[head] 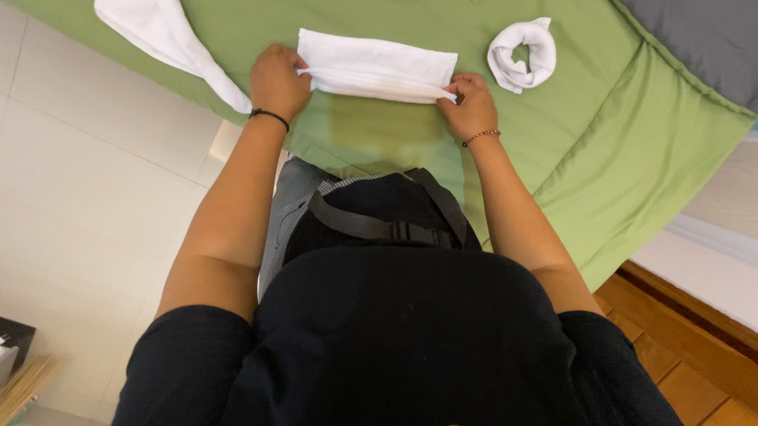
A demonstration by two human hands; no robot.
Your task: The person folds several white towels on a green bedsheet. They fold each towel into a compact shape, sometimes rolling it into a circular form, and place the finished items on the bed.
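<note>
Nearest the camera, the person's black top and a dark strap with a plastic buckle point(401, 231) filled the lower middle of the view. At about eight o'clock, on the pale tiled floor point(80, 192), sat a dark box point(1, 336) with light wooden slats point(12, 395) beside it; no label on it could be made out.

Farther out, both forearms reached toward twelve o'clock over a green bedspread point(631, 134). The left hand point(278, 79), with a dark band at the wrist, was closed in a pinch on the left end of a folded white towel point(377, 66). The right hand point(470, 105), with a thin red bracelet at the wrist, was likewise curled shut, its fingertips gripping the towel's near right corner.

The folded white towel lay flat on the bedspread between the two hands, a long rectangle with its long axis running from nine o'clock to three o'clock, slightly tilted so the right end sat nearer the person. Its layered near edge was drawn taut between the two grips.

Beyond the right hand, at about one o'clock, a rolled white towel point(523, 55) rested just clear of the folded one. At eleven o'clock a loose white cloth point(167, 39) trailed over the bed edge. A grey cover point(703, 20) lay farthest, at two o'clock.
</note>
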